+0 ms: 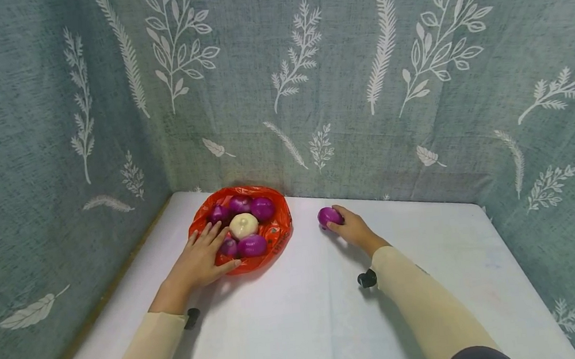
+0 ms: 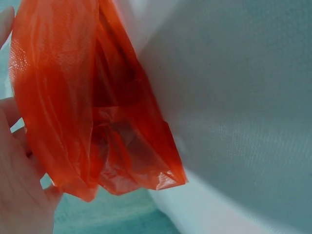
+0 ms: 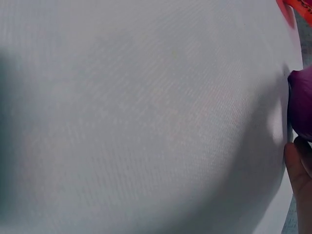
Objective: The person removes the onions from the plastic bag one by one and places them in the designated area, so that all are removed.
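Note:
A red plastic bag [image 1: 283,232], its rim spread round, holds several purple onions [image 1: 252,245] and one pale, whitish onion [image 1: 243,226] in the middle. The left hand [image 1: 199,261] lies with fingers spread over the bag's left edge; in the left wrist view the fingers [image 2: 12,117] stand beside the red plastic [image 2: 58,97]. To the right of the bag, the right hand [image 1: 353,230] grips a single purple onion [image 1: 329,216] at the table. The right wrist view shows that onion [image 3: 302,105] at its right edge, with fingers [image 3: 296,165] against it.
A white cloth [image 1: 291,329] covers the table, which ends at a grey-green curtain [image 1: 358,155] with white leaf patterns behind it. The curtain also stands along the left and right sides. Dark round devices [image 1: 367,279] sit at both wrists.

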`<action>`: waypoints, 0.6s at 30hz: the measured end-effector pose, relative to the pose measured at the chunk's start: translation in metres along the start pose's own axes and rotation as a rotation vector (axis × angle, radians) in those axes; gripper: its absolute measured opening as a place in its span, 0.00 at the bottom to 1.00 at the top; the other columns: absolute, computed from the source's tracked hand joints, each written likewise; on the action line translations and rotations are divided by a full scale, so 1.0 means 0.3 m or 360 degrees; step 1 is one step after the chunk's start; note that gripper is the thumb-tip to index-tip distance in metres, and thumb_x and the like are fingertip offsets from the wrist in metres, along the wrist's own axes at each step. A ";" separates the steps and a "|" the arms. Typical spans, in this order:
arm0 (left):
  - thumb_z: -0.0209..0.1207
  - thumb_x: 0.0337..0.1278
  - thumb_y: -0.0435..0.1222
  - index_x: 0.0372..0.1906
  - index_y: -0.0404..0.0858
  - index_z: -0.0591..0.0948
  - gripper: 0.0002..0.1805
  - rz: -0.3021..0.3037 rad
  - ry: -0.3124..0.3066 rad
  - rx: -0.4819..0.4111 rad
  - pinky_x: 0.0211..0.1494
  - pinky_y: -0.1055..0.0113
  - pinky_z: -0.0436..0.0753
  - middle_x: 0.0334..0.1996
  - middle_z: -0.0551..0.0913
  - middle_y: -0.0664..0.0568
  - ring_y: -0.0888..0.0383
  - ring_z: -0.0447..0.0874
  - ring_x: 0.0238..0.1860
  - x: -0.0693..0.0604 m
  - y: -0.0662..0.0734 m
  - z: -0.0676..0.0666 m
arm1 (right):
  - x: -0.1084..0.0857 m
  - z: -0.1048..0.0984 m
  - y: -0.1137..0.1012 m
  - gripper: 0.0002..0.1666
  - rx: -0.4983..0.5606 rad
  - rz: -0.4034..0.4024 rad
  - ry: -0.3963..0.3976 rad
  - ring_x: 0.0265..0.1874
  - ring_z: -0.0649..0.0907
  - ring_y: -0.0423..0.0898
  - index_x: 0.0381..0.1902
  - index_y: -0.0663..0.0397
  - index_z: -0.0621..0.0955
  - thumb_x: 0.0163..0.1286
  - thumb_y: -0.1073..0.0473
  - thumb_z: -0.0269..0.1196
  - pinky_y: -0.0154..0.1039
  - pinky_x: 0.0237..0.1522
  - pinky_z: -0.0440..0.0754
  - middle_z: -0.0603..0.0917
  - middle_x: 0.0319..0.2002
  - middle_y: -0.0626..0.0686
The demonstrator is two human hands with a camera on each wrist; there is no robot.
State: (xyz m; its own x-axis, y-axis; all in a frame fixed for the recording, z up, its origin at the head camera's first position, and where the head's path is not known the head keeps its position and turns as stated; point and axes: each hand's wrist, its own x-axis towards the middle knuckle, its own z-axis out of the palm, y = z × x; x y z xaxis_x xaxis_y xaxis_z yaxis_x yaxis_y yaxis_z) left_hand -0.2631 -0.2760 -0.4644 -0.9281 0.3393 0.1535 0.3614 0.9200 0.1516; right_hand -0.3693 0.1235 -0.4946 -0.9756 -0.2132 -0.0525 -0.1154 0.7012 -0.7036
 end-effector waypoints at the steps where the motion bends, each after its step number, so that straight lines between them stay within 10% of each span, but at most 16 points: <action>1: 0.50 0.52 0.72 0.75 0.37 0.60 0.55 0.0000 0.0001 -0.0002 0.72 0.38 0.43 0.75 0.52 0.39 0.39 0.44 0.75 0.001 0.001 -0.002 | 0.000 0.000 0.000 0.41 -0.0005 0.0000 0.0000 0.68 0.65 0.61 0.75 0.52 0.59 0.72 0.46 0.59 0.58 0.67 0.62 0.65 0.70 0.61; 18: 0.52 0.51 0.72 0.74 0.36 0.61 0.56 0.0009 0.0020 0.0025 0.71 0.37 0.44 0.75 0.54 0.39 0.38 0.45 0.74 0.001 0.007 0.004 | -0.007 -0.025 -0.022 0.47 -0.0049 -0.0029 -0.0036 0.68 0.66 0.59 0.76 0.58 0.56 0.69 0.44 0.62 0.56 0.68 0.61 0.64 0.71 0.62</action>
State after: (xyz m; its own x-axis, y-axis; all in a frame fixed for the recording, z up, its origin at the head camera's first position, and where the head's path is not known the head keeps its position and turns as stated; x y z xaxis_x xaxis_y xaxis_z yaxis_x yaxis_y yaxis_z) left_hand -0.2627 -0.2736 -0.4652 -0.9247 0.3422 0.1666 0.3652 0.9210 0.1353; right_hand -0.3679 0.1242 -0.4845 -0.9688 -0.2414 -0.0562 -0.1392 0.7177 -0.6823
